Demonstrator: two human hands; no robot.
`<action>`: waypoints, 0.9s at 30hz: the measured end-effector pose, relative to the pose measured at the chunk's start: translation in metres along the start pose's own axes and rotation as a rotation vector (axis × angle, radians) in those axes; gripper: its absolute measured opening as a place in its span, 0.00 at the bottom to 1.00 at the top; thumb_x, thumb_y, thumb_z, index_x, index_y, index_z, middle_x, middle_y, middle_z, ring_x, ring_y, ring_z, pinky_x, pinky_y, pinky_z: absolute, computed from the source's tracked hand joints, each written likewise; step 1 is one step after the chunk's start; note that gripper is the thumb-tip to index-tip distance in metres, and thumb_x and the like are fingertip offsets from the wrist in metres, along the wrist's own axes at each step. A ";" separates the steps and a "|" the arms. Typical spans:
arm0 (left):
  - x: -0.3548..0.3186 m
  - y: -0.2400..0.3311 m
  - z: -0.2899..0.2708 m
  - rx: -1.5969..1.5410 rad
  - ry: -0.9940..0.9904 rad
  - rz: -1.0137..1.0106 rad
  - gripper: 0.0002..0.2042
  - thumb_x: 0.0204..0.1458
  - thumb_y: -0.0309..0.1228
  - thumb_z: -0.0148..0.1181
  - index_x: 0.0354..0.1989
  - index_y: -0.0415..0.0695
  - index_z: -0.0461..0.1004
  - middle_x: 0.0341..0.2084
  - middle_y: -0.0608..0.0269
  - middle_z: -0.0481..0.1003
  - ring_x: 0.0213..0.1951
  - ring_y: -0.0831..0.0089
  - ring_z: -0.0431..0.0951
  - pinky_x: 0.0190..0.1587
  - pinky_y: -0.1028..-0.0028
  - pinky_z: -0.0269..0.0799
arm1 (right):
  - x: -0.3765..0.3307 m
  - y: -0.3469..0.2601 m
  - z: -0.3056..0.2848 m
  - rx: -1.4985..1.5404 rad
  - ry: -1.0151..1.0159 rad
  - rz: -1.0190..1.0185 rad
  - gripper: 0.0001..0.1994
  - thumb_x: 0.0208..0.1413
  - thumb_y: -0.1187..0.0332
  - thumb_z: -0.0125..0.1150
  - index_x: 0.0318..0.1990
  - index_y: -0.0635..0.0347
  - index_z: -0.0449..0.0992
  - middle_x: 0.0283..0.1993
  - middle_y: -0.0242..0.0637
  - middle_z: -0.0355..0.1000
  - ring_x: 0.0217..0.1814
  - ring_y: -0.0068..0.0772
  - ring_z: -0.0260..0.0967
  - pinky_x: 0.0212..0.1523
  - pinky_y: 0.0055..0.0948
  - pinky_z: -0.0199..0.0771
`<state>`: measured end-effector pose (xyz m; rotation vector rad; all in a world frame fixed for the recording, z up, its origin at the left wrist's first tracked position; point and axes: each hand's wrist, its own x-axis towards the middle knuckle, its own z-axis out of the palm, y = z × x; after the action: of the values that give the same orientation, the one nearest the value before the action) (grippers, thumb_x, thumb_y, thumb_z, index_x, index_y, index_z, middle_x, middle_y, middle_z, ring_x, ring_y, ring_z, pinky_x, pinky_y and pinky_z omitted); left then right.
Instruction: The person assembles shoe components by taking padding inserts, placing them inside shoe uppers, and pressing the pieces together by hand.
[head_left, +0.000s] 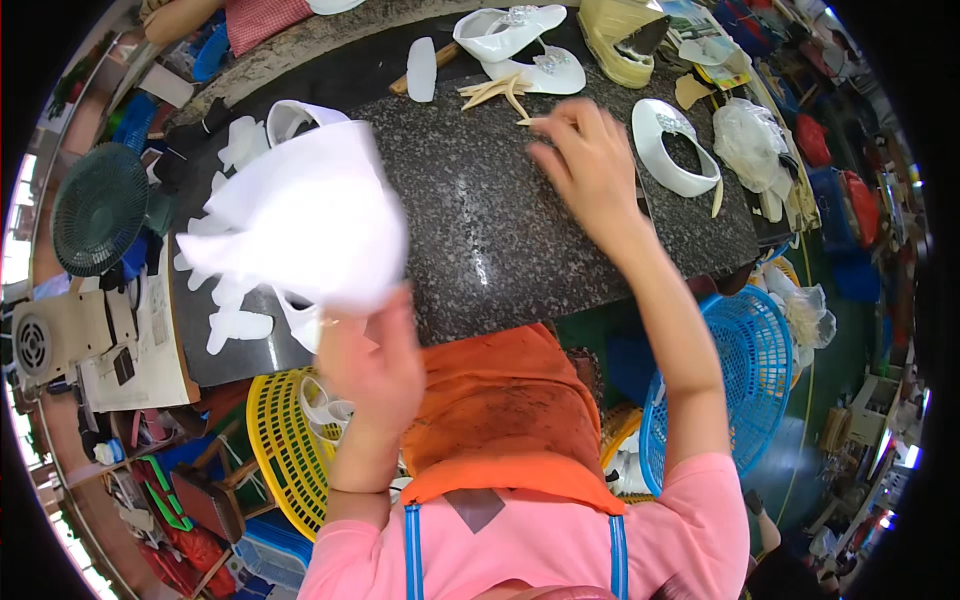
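My left hand [375,365], smeared by motion, is raised over the table's left part. Its fingers are round the lower edge of a large white piece [310,215], too blurred to name its kind. Farther right and away from me, my right hand [590,165] is above the table, its thumb apart from the bent fingers. One fingertip touches a narrow cream strip [524,122] beside a small pile of similar strips [490,90]. White shoe uppers with jewelled trim [512,32] lie beyond the pile, and another looped white upper [675,150] lies right of my right hand.
White cut pieces [240,325] are scattered on the dark speckled tabletop [460,250] at left. A green fan [100,210] stands beyond its left edge. Yellow [275,440] and blue baskets [740,370] flank my lap. A yellowish shoe form [620,45] and plastic bag [750,145] sit far right.
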<state>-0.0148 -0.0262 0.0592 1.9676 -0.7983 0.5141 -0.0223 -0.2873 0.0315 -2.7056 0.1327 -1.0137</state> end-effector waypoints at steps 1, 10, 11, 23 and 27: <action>-0.006 0.001 0.009 0.234 -0.188 0.055 0.06 0.49 0.19 0.54 0.32 0.38 0.77 0.37 0.50 0.75 0.32 0.54 0.75 0.37 0.66 0.70 | 0.009 0.024 0.013 -0.269 -0.030 -0.111 0.07 0.46 0.67 0.62 0.33 0.58 0.76 0.40 0.38 0.69 0.47 0.40 0.66 0.47 0.38 0.64; -0.030 -0.013 0.058 0.358 -0.541 0.346 0.15 0.42 0.25 0.54 0.41 0.39 0.72 0.36 0.58 0.73 0.39 0.64 0.74 0.47 0.66 0.67 | 0.028 0.067 0.034 0.145 -0.241 0.282 0.11 0.54 0.66 0.48 0.36 0.63 0.73 0.37 0.50 0.73 0.42 0.53 0.70 0.43 0.43 0.68; -0.029 -0.012 0.057 0.375 -0.593 0.344 0.15 0.42 0.26 0.54 0.41 0.39 0.72 0.37 0.58 0.73 0.40 0.64 0.74 0.48 0.66 0.67 | 0.025 0.069 0.032 0.234 -0.162 0.366 0.11 0.55 0.66 0.46 0.38 0.62 0.73 0.37 0.50 0.72 0.42 0.53 0.70 0.43 0.43 0.68; -0.038 -0.011 0.058 0.402 -0.542 0.448 0.14 0.43 0.27 0.53 0.38 0.34 0.73 0.34 0.49 0.75 0.40 0.58 0.76 0.47 0.65 0.70 | -0.026 -0.059 -0.043 0.576 -0.634 -0.063 0.08 0.50 0.71 0.60 0.37 0.64 0.76 0.31 0.42 0.73 0.34 0.40 0.72 0.35 0.33 0.72; -0.040 -0.011 0.053 0.397 -0.525 0.467 0.15 0.43 0.27 0.53 0.39 0.32 0.74 0.36 0.47 0.74 0.41 0.56 0.75 0.49 0.64 0.70 | -0.021 -0.070 -0.025 0.419 -0.654 0.128 0.05 0.50 0.74 0.57 0.33 0.65 0.73 0.31 0.46 0.72 0.35 0.50 0.71 0.36 0.38 0.71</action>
<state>-0.0330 -0.0551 0.0017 2.3241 -1.6108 0.4489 -0.0548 -0.2215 0.0549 -2.4459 -0.0276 -0.0696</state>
